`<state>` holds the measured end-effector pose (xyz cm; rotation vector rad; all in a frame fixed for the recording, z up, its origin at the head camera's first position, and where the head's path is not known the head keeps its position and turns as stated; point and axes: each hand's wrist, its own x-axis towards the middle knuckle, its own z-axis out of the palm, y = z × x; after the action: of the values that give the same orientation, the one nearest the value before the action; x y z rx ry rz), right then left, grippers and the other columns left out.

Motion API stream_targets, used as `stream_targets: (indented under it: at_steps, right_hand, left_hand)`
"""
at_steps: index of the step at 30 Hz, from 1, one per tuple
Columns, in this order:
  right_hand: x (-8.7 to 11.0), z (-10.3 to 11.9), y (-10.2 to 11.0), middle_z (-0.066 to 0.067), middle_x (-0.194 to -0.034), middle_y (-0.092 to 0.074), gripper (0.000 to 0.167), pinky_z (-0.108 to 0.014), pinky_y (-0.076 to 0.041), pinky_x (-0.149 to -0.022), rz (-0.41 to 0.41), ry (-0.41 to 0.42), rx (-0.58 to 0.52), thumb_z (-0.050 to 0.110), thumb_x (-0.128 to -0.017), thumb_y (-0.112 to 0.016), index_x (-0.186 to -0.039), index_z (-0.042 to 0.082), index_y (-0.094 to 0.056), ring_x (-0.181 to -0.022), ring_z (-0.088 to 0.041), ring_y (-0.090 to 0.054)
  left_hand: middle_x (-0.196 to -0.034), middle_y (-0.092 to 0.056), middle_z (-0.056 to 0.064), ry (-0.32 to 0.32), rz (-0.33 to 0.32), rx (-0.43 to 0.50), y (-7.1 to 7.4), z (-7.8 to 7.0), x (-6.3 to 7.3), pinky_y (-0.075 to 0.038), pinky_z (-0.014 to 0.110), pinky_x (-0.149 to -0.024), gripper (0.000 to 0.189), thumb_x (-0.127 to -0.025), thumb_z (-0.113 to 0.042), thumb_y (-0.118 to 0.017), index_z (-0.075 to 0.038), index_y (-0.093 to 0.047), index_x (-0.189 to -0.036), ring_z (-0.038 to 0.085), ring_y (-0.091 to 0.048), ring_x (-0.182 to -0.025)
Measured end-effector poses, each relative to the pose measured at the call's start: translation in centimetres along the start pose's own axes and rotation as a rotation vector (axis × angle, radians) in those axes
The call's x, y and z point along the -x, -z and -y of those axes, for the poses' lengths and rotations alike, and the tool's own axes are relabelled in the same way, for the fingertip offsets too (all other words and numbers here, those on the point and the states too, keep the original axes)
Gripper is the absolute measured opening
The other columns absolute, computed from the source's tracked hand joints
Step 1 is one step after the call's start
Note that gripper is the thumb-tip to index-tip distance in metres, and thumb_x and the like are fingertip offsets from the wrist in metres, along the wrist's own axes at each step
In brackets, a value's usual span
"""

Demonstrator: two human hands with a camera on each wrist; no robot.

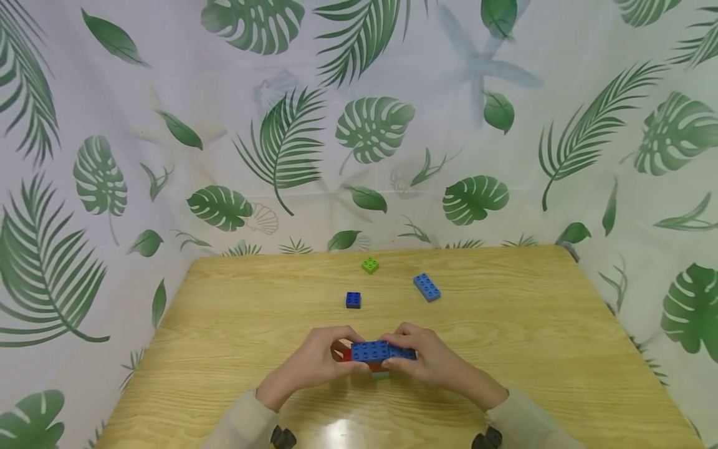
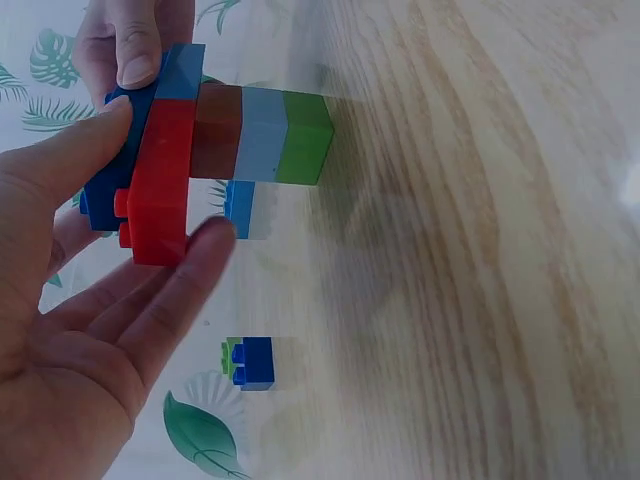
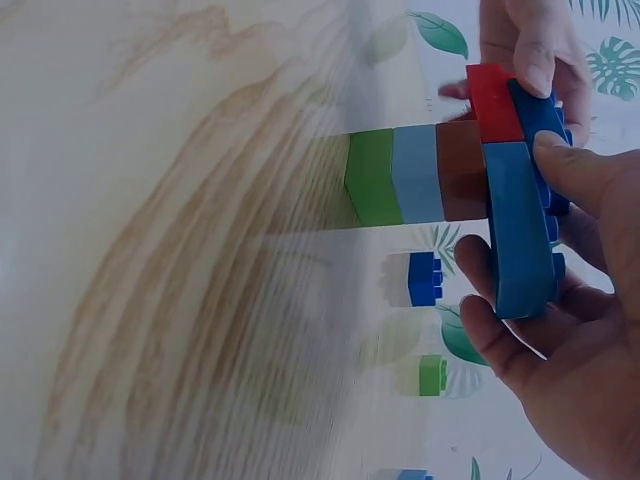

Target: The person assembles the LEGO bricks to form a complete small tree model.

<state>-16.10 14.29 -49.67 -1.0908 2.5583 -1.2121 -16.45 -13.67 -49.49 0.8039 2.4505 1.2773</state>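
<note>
My left hand (image 1: 321, 357) and right hand (image 1: 427, 357) hold a stack of toy building bricks between them. On top lies a long dark blue brick (image 1: 369, 352), with both thumbs against it. Below it, a red brick (image 2: 162, 185) is on the left and a blue brick (image 3: 522, 230) on the right, end to end. My left fingers curl around the red end, my right fingers around the blue end. Under their middle runs a column of a brown brick (image 2: 217, 132), a light blue brick (image 2: 263, 135) and a green brick (image 2: 307, 138), which stands upright at the tabletop.
Farther back on the wooden table (image 1: 252, 299) lie a small dark blue brick (image 1: 353, 300), a small green brick (image 1: 370, 265) and a longer blue brick (image 1: 427, 287). A leaf-patterned cloth (image 1: 404, 206) hangs behind the table's back edge.
</note>
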Motion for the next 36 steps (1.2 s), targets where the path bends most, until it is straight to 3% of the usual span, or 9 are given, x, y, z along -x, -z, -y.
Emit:
stream_targets:
  at_steps: [9,15,18,22,26,36]
  right_hand:
    - [-0.1,-0.4,0.1,-0.004,-0.11,-0.07,0.046,-0.023,-0.049,-0.074,0.03,-0.001,0.012,0.032,-0.102,-0.071,-0.137,0.002,-0.068,-0.089,-0.004,-0.057]
    - [-0.6,-0.7,0.8,-0.006,-0.117,-0.074,0.046,-0.027,-0.055,-0.078,0.047,-0.008,-0.005,0.035,-0.102,-0.071,-0.136,0.005,-0.069,-0.098,-0.011,-0.067]
    - [-1.1,-0.8,1.6,-0.006,-0.12,-0.075,0.042,-0.029,-0.057,-0.082,0.021,-0.066,-0.022,0.036,-0.105,-0.066,-0.136,0.009,-0.07,-0.103,-0.014,-0.069]
    - [-2.2,-1.6,2.9,-0.006,-0.122,-0.075,0.038,-0.028,-0.055,-0.082,-0.053,-0.135,0.007,0.035,-0.107,-0.062,-0.135,0.011,-0.071,-0.105,-0.016,-0.069]
    - [-3.8,-2.9,3.9,-0.008,-0.122,-0.076,0.037,-0.03,-0.054,-0.081,-0.116,-0.171,0.042,0.031,-0.105,-0.066,-0.134,0.009,-0.072,-0.103,-0.018,-0.068]
    - [-8.0,-5.9,4.6,-0.019,-0.136,-0.068,0.044,-0.036,-0.054,-0.081,-0.174,-0.256,0.044,0.029,-0.102,-0.071,-0.139,0.004,-0.067,-0.105,-0.025,-0.068]
  left_hand:
    - [-0.11,-0.073,0.0,0.012,-0.008,0.103,-0.3,0.0,0.2,-0.06,0.025,-0.077,0.028,-0.094,-0.029,-0.082,-0.02,-0.072,-0.119,0.008,-0.07,-0.09]
    - [-0.109,-0.073,0.003,-0.002,-0.009,0.107,-0.4,0.2,0.1,-0.06,0.024,-0.077,0.029,-0.094,-0.028,-0.082,-0.018,-0.072,-0.12,0.008,-0.07,-0.088]
    - [-0.11,-0.073,0.003,-0.008,-0.016,0.091,-0.5,0.3,0.1,-0.06,0.024,-0.077,0.03,-0.094,-0.028,-0.082,-0.017,-0.072,-0.12,0.008,-0.069,-0.089]
    - [-0.111,-0.073,0.002,0.002,-0.026,0.066,-0.5,0.3,0.1,-0.059,0.024,-0.077,0.033,-0.094,-0.03,-0.082,-0.017,-0.071,-0.122,0.007,-0.068,-0.09]
    - [-0.113,-0.074,0.0,0.018,-0.036,0.055,-0.6,0.3,0.1,-0.059,0.025,-0.078,0.037,-0.093,-0.032,-0.083,-0.017,-0.071,-0.124,0.006,-0.067,-0.09]
    - [-0.109,-0.074,0.0,-0.008,-0.052,0.041,-0.7,0.7,0.3,-0.058,0.025,-0.075,0.037,-0.093,-0.033,-0.083,-0.017,-0.071,-0.125,0.006,-0.065,-0.086]
